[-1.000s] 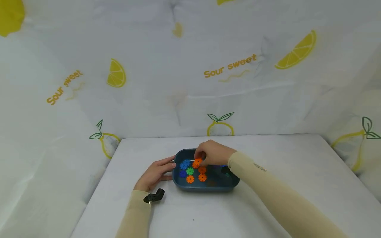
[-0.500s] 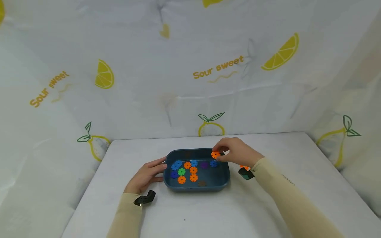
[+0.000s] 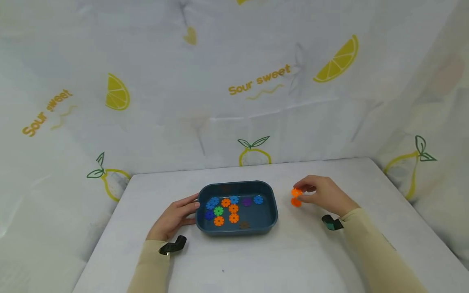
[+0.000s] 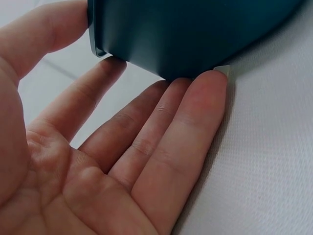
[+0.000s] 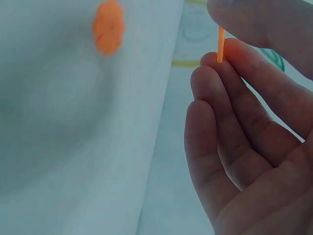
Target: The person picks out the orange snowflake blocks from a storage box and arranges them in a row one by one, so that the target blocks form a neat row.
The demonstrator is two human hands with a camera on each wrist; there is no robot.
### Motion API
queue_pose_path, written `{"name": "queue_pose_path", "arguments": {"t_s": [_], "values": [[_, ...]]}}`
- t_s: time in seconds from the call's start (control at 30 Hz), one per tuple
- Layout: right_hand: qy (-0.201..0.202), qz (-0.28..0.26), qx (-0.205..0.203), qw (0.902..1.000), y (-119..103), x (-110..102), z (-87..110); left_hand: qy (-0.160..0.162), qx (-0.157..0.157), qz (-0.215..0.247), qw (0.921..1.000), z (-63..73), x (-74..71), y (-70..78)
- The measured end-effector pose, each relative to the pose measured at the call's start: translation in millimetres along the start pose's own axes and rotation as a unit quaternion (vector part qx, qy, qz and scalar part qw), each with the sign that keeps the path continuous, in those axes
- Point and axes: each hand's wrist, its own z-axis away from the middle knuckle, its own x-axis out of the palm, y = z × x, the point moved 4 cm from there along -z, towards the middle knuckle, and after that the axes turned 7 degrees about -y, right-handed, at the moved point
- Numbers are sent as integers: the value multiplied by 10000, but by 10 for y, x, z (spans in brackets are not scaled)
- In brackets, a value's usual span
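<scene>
My right hand pinches an orange notched plastic disc between thumb and fingers, right of the tray. The disc shows edge-on in the right wrist view, the other fingers bent behind it. Just below it in the head view, another orange disc lies on the table. My left hand rests against the left end of a dark blue tray. In the left wrist view its fingers extend to the tray's outer wall, the thumb at the rim. Several blue, orange, green and purple discs lie inside the tray.
The tray stands on a white-covered table. A brown disc lies near the tray's front wall. Behind the table hangs a white sheet printed with lemons. Dark straps or devices are worn at both wrists.
My right hand has carried the orange disc out of the tray, rightward to above the table beside the other orange disc. My left hand stays at the tray. The head view has shifted slightly.
</scene>
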Motion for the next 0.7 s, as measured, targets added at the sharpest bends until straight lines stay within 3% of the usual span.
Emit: {"name": "queue_pose_path", "arguments": {"t_s": [0.33, 0.7], "values": [[185, -113, 398, 9990, 350, -32, 179, 38, -133, 41, 9999, -16, 14, -10], [-27, 1, 518, 9987, 445, 80, 168, 51, -143, 25, 9999, -22, 5, -7]]}}
